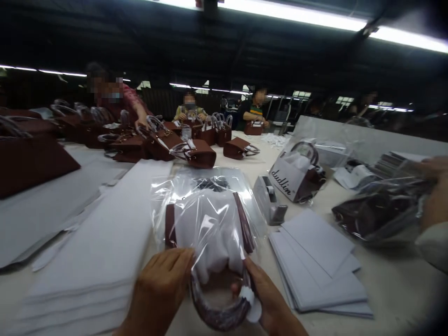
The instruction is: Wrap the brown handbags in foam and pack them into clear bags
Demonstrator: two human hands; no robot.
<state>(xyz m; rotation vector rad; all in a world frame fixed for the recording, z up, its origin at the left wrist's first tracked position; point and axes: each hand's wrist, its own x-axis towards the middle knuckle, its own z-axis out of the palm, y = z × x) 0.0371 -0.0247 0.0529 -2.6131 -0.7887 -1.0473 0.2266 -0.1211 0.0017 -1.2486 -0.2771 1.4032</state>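
A brown handbag with white wrapping (213, 228) lies in a clear plastic bag (205, 205) in front of me, its wrapped handle (220, 315) toward me. My left hand (163, 284) is closed on the plastic at the bag's near left corner. My right hand (264, 294) grips the near right side, by the handle's base, with its thumb and fingers around the edge. A small white tag (248, 296) hangs on the handle. Under the far part of the plastic lies a shiny flat sheet (241, 179).
Long white sheets (94, 238) are stacked at left, white cards (318, 261) at right. A grey tape dispenser (268, 198) stands beside a bagged handbag (294, 175). Many brown handbags (164, 142) lie farther back. Another person's hand (436, 191) holds a wrapped bag at right; several people work behind.
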